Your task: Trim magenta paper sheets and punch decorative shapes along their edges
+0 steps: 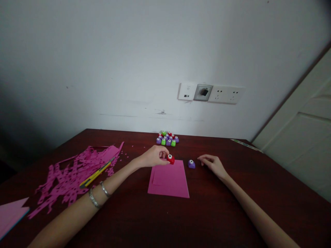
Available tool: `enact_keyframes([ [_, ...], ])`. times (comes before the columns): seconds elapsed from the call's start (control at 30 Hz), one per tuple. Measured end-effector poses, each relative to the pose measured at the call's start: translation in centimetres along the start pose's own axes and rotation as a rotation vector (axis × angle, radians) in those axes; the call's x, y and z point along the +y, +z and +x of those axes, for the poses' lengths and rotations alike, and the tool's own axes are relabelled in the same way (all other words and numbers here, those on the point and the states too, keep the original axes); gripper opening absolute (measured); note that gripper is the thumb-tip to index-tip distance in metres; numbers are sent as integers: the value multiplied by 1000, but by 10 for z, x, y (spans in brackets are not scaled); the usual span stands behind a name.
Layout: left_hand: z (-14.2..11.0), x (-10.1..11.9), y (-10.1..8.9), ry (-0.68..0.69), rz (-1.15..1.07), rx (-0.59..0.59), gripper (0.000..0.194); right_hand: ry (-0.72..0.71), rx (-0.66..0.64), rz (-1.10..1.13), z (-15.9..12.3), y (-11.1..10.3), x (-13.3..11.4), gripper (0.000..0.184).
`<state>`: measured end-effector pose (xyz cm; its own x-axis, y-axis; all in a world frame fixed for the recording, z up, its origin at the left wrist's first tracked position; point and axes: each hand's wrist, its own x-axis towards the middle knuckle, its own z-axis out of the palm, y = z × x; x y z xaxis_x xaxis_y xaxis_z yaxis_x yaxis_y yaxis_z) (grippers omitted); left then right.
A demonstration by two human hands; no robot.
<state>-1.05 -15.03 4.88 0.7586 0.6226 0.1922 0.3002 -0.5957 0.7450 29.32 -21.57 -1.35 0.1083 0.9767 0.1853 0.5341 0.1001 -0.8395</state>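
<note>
My left hand (154,156) reaches across the dark wooden table (222,213) and pinches a small red paper punch (170,159) at the far edge of a pink paper sheet (169,179). A purple punch (191,164) stands on the table just right of the sheet. My right hand (212,163) rests flat beside that purple punch, fingers loosely stretched toward it, holding nothing.
A cluster of several purple, green and red punches (167,138) sits near the table's far edge by the wall. Punched pink paper scraps (69,177) and a yellow utility knife (97,174) lie at left. Another pink sheet (10,213) lies at the near-left corner. Wall sockets (210,93) are above.
</note>
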Motion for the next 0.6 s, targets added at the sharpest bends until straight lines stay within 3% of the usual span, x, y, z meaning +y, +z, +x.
enact_keyframes([
  [0.13,1,-1,4,11,-33,-18,22,-76,54,6,-2,3,-23,21],
  [0.37,0,2,8,61,5,-11,22,-343,-129,-133,-19,39,-86,19],
  [0.6,-2,9,13,125,38,-28,19,-388,-159,-174,-29,56,-94,21],
])
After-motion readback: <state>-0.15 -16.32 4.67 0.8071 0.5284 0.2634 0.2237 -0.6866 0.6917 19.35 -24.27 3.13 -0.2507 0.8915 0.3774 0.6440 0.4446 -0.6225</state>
